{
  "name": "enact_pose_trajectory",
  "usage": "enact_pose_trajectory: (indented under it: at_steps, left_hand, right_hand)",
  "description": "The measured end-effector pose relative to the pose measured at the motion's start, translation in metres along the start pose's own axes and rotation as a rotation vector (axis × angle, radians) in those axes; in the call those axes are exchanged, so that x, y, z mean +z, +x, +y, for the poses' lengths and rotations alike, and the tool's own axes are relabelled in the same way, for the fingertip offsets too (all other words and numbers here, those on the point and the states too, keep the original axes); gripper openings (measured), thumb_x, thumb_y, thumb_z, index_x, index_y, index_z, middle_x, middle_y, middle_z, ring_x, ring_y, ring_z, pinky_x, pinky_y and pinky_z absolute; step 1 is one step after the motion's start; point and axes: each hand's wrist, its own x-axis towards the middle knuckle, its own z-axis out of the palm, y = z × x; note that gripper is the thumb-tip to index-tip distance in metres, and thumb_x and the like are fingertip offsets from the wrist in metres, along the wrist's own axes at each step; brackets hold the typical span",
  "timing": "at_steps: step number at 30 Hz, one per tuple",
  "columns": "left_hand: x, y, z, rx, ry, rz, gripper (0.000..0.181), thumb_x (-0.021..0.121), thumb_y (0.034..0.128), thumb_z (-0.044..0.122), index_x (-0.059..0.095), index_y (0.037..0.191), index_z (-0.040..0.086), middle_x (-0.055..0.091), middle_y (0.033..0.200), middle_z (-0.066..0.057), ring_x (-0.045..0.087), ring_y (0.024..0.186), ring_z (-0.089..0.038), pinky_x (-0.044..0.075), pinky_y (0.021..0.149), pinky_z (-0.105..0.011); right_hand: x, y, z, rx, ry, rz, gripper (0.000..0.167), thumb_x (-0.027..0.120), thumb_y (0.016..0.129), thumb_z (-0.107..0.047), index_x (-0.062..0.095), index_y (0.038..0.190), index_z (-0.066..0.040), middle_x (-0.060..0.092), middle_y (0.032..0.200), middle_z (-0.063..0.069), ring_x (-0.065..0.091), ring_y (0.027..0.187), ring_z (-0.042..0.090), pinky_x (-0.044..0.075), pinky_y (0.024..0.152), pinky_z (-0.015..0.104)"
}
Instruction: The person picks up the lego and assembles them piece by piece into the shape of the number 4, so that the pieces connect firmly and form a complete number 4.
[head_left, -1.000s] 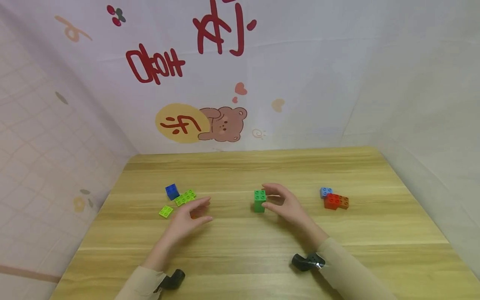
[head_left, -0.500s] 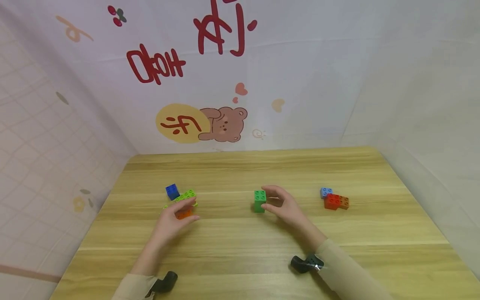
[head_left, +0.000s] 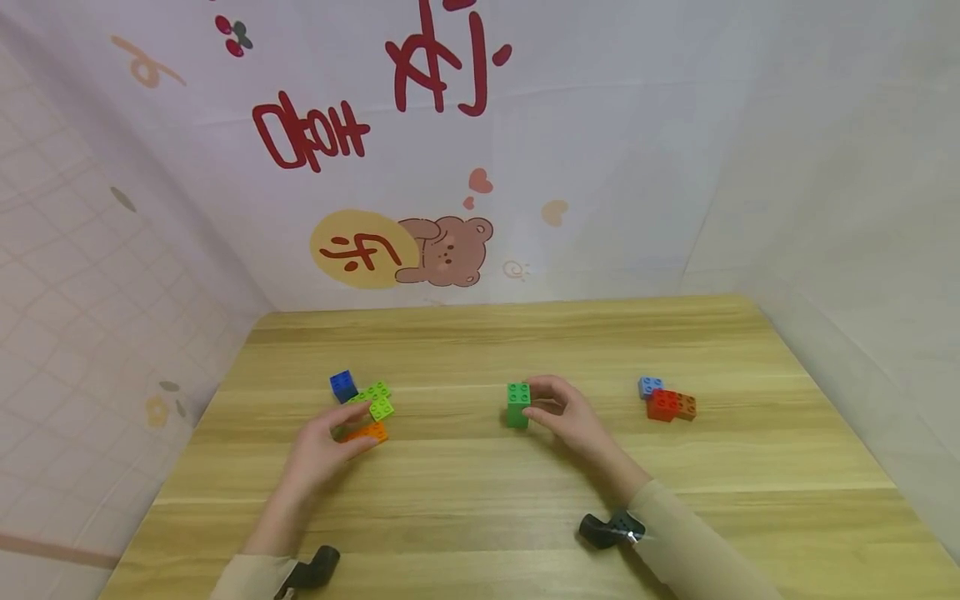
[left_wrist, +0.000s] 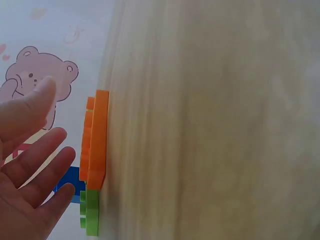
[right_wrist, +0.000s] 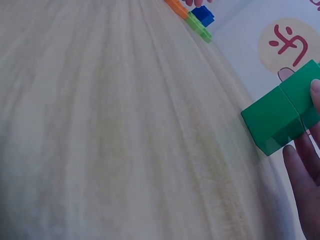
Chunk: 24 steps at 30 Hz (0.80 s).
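In the head view my left hand hovers over the left cluster of toy bricks, thumb and fingers spread apart with nothing between them. Nearest to it are an orange brick and a small lime brick. The left wrist view shows that hand apart from the flat orange brick. My right hand pinches an upright green brick stack at mid-table. Seen from the right wrist, this green stack is two bricks joined, with the thumb on its side.
Behind the left hand lie a dark blue brick and a longer lime brick. To the right sit a light blue brick, a red brick and a brown-orange brick. A printed white cloth hangs behind the wooden table.
My left hand has moved left and toward me, uncovering the orange brick and a small lime brick; another small lime one is now hidden. My right hand and the green stack have stayed in place.
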Motion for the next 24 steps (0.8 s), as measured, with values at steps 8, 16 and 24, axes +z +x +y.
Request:
enact_pose_trajectory:
  at_steps: [8,16,24]
  left_hand:
    - [-0.004,0.005,-0.008,0.059,0.131,-0.014,0.05,0.087,0.074,0.008,0.07,0.121,0.003,0.069,0.115,-0.011,0.061,0.112,-0.033,0.045,0.099,-0.053]
    - [-0.004,0.007,-0.014,0.083,0.204,-0.046,0.045,0.091,0.0701,0.013,0.075,0.112,0.007,0.069,0.115,-0.012,0.06,0.111,-0.034,0.044,0.099,-0.054]
    - [-0.005,0.009,-0.016,0.127,0.3,-0.086,0.045,0.09,0.0708,0.013,0.075,0.113,0.006,0.067,0.116,-0.015,0.06,0.109,-0.035,0.046,0.096,-0.055]
  right_hand:
    - [-0.001,0.0,0.009,0.009,0.017,-0.007,0.039,0.073,0.089,-0.003,0.058,0.124,0.003,0.062,0.118,0.02,0.06,0.111,0.034,0.051,0.097,0.037]
    - [0.0,0.001,0.009,-0.003,0.015,0.003,0.038,0.071,0.088,0.003,0.058,0.124,0.005,0.062,0.118,0.021,0.06,0.11,0.032,0.052,0.095,0.036]
    - [-0.001,0.001,0.01,-0.009,0.021,0.003,0.038,0.07,0.089,0.005,0.058,0.124,0.005,0.062,0.119,0.021,0.059,0.11,0.031,0.052,0.095,0.036]
